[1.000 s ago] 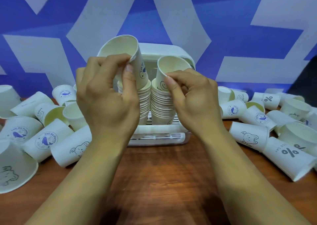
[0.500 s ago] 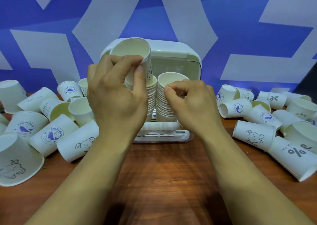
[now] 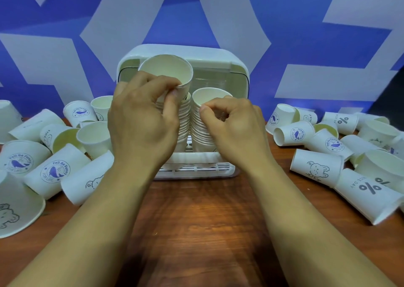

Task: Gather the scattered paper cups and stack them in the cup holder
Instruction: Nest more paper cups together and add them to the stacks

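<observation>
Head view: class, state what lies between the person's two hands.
In the head view, the left stack and right stack of cups, side by side in the holder, fill the gap between the left hand and right hand.

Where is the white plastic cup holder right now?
Head view: the white plastic cup holder stands centre-back on the brown wooden table, behind the left hand and right hand, with loose white paper cups either side.

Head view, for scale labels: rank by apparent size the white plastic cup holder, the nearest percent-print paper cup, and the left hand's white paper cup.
1. White plastic cup holder
2. Percent-print paper cup, though nearness enlarges it
3. White paper cup in left hand, partly hidden
</observation>
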`<move>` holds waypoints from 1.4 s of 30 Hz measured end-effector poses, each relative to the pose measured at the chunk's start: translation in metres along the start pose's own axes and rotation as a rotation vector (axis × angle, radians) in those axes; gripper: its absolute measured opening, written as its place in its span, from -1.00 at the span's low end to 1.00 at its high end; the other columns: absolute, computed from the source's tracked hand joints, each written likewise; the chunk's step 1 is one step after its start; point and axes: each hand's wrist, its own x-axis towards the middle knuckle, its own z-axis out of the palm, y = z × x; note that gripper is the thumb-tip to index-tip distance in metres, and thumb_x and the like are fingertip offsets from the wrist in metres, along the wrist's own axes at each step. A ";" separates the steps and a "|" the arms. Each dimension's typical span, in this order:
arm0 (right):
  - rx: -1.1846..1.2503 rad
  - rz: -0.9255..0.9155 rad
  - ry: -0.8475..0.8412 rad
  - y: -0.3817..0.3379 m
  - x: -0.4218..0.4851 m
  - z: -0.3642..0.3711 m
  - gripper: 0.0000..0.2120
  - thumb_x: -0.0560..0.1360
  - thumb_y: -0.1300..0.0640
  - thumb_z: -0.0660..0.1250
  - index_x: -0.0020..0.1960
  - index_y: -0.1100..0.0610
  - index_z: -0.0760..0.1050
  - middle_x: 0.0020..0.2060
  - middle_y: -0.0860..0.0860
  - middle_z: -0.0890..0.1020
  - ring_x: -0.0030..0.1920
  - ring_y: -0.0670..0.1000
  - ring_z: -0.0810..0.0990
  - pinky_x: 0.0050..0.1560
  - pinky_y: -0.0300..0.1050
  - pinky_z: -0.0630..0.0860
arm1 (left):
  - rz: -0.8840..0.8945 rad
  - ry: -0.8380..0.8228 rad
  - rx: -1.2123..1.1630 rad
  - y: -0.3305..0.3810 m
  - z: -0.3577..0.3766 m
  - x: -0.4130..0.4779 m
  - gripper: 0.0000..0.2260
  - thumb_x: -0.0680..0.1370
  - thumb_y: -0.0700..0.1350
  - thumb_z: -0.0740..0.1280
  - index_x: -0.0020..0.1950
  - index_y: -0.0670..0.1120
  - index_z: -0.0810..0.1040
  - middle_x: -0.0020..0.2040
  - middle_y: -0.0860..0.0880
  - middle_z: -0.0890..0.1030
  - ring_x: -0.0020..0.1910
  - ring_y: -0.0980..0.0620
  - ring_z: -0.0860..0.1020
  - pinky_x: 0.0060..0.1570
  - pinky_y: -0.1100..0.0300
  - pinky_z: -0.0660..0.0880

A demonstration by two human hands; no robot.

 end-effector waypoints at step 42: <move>-0.148 -0.100 0.011 -0.001 -0.004 0.004 -0.62 0.54 -0.02 0.33 0.34 -0.02 0.50 0.21 -0.09 0.57 0.19 -0.03 0.53 0.16 -0.12 0.43 | -0.026 -0.196 0.184 -0.007 0.009 -0.010 -0.61 0.53 0.09 0.23 0.37 0.19 0.45 0.31 0.12 0.44 0.13 -0.06 0.44 0.08 -0.04 0.45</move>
